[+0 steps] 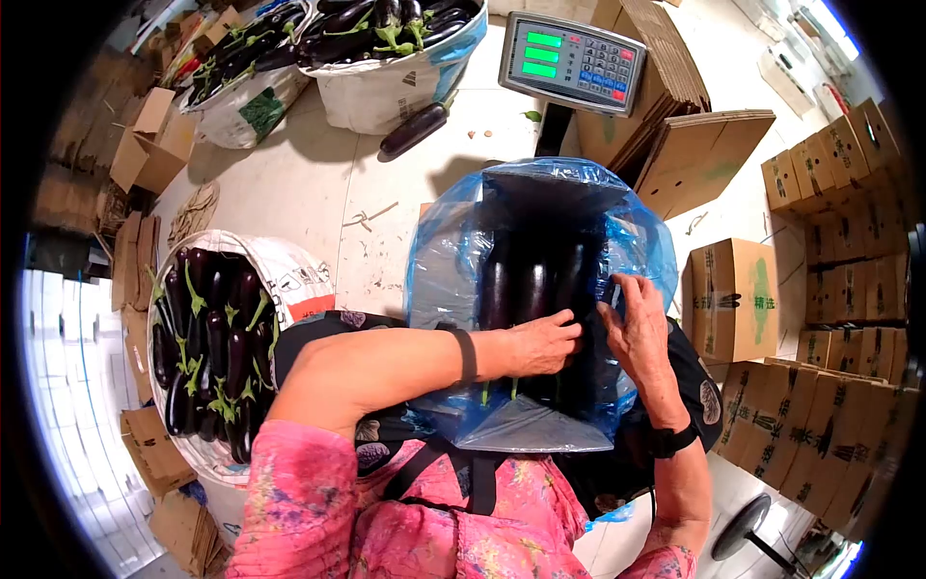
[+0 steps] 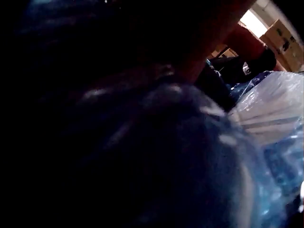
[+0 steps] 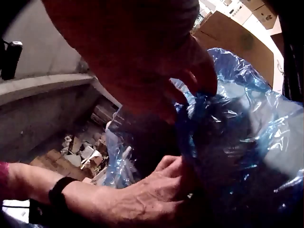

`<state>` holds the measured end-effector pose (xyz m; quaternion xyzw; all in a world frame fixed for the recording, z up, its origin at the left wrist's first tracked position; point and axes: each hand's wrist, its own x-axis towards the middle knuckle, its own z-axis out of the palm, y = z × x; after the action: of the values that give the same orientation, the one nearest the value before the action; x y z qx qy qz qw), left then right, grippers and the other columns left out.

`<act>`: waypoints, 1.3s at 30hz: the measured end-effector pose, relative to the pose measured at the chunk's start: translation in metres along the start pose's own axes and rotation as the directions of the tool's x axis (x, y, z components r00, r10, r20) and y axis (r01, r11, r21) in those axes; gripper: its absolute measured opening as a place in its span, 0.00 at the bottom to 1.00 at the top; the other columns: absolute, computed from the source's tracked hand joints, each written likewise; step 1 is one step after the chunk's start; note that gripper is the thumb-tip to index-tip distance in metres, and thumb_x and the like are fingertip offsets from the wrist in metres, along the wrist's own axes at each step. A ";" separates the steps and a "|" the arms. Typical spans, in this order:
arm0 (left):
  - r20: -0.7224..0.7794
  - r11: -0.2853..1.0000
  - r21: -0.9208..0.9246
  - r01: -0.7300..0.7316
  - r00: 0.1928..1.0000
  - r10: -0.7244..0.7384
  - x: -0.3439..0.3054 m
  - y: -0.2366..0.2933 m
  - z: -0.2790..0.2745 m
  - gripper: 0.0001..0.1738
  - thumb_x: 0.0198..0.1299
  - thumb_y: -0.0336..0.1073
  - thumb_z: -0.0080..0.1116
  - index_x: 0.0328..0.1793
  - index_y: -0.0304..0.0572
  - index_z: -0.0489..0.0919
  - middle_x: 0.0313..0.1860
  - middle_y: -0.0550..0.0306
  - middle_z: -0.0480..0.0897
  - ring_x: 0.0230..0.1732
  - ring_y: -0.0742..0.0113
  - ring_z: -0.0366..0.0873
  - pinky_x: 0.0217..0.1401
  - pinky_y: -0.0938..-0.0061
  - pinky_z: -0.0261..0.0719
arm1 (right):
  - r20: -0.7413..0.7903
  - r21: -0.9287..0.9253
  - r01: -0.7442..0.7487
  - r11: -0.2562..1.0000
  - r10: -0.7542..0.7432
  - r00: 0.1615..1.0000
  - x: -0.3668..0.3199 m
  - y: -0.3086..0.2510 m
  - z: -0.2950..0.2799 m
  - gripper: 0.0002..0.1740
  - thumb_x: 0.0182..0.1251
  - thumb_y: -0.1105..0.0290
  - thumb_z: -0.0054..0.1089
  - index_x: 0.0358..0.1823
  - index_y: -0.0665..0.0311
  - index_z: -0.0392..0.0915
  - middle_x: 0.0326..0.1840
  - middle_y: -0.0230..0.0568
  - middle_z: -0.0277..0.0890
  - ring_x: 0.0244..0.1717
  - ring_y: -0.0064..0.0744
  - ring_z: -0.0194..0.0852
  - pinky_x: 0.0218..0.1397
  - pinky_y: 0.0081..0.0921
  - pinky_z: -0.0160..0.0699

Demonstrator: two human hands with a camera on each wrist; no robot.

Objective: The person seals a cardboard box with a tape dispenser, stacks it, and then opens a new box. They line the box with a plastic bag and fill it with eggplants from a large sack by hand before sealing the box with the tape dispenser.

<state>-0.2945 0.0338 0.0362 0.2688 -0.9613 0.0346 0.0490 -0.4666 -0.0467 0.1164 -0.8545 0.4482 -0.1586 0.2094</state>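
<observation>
Two-handed settling step, seemingly: pressing aubergines [image 1: 529, 280] with left hand [image 1: 545, 344], grip spread flat; pinching blue liner [image 1: 444, 261] aside with right hand [image 1: 637, 326]. Next likely calls for keeping liner clear.

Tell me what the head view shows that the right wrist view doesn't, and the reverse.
Only the head view: the scale, the eggplants lined up in the blue bag, and a full sack at the left. Only the right wrist view: close up, the right hand pinches the bag's edge. Both: the blue bag, the right hand at its rim, and the left hand inside it.
</observation>
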 end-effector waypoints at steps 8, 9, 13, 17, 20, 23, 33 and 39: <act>-0.293 0.999 -0.024 0.035 0.955 -0.040 -0.008 -0.023 -0.053 0.09 0.56 0.41 0.57 0.34 0.47 0.82 0.45 0.56 0.80 0.55 0.56 0.74 0.57 0.52 0.72 | 0.000 -0.027 -0.039 0.999 0.039 0.999 -0.002 0.029 0.001 0.19 0.64 0.71 0.63 0.56 0.63 0.75 0.53 0.55 0.75 0.54 0.61 0.74 0.57 0.46 0.74; -0.266 0.991 -0.099 0.093 0.957 -0.116 -0.008 -0.034 -0.068 0.08 0.56 0.40 0.56 0.38 0.46 0.79 0.44 0.55 0.80 0.56 0.58 0.76 0.51 0.57 0.75 | 0.030 -0.042 -0.091 0.995 0.092 0.995 0.000 0.032 0.001 0.18 0.64 0.70 0.63 0.56 0.63 0.75 0.52 0.53 0.76 0.53 0.59 0.75 0.56 0.46 0.74; -0.467 0.726 -0.652 0.220 0.638 -0.613 -0.045 -0.087 -0.173 0.09 0.57 0.28 0.59 0.42 0.34 0.74 0.34 0.43 0.76 0.39 0.43 0.78 0.45 0.57 0.77 | 0.104 -0.028 -0.049 0.998 0.052 0.993 0.002 0.042 0.001 0.23 0.65 0.68 0.64 0.60 0.64 0.74 0.58 0.56 0.75 0.58 0.60 0.74 0.60 0.44 0.74; -0.117 0.309 -0.881 0.359 0.468 -0.876 -0.172 -0.084 -0.289 0.13 0.71 0.32 0.52 0.56 0.35 0.81 0.49 0.52 0.85 0.50 0.62 0.84 0.55 0.70 0.84 | 0.120 -0.024 0.003 1.000 0.000 0.993 0.001 0.045 -0.006 0.22 0.71 0.64 0.62 0.62 0.67 0.74 0.62 0.55 0.73 0.63 0.55 0.73 0.62 0.40 0.74; -0.226 0.317 -0.855 0.410 0.255 -0.940 -0.270 -0.039 -0.318 0.16 0.74 0.32 0.46 0.63 0.38 0.76 0.62 0.45 0.81 0.58 0.60 0.82 0.61 0.63 0.84 | 0.024 0.014 -0.043 0.999 0.042 0.999 0.007 0.041 -0.002 0.21 0.74 0.62 0.59 0.62 0.67 0.75 0.66 0.50 0.70 0.63 0.47 0.73 0.55 0.35 0.78; -0.188 0.103 -0.833 0.543 -0.104 -0.977 -0.351 0.022 -0.318 0.16 0.76 0.39 0.46 0.61 0.41 0.77 0.60 0.51 0.81 0.54 0.66 0.83 0.53 0.71 0.85 | -0.076 0.037 0.024 0.999 -0.021 0.997 0.014 0.023 0.000 0.18 0.75 0.68 0.58 0.61 0.68 0.76 0.67 0.46 0.70 0.59 0.39 0.75 0.48 0.27 0.77; -0.498 -0.119 -0.539 0.834 -0.430 -0.753 -0.402 0.165 -0.150 0.08 0.66 0.28 0.57 0.49 0.39 0.81 0.54 0.50 0.84 0.59 0.58 0.81 0.65 0.67 0.78 | 0.188 0.151 0.177 0.973 -0.204 0.961 0.029 -0.046 0.025 0.13 0.66 0.75 0.61 0.51 0.70 0.79 0.48 0.49 0.79 0.44 0.40 0.80 0.45 0.31 0.77; -0.508 -0.027 -0.523 0.852 -0.337 -0.793 -0.385 0.164 -0.100 0.15 0.58 0.19 0.61 0.51 0.41 0.82 0.57 0.53 0.82 0.64 0.53 0.77 0.64 0.64 0.81 | 0.358 0.022 0.295 0.955 -0.283 0.890 0.027 -0.082 0.040 0.12 0.59 0.77 0.63 0.46 0.68 0.80 0.40 0.52 0.80 0.43 0.51 0.80 0.48 0.39 0.78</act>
<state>-0.0450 0.3810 0.0859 0.8306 -0.3391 0.1270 0.4230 -0.3758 -0.0188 0.1254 -0.9294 0.2730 -0.0224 0.2473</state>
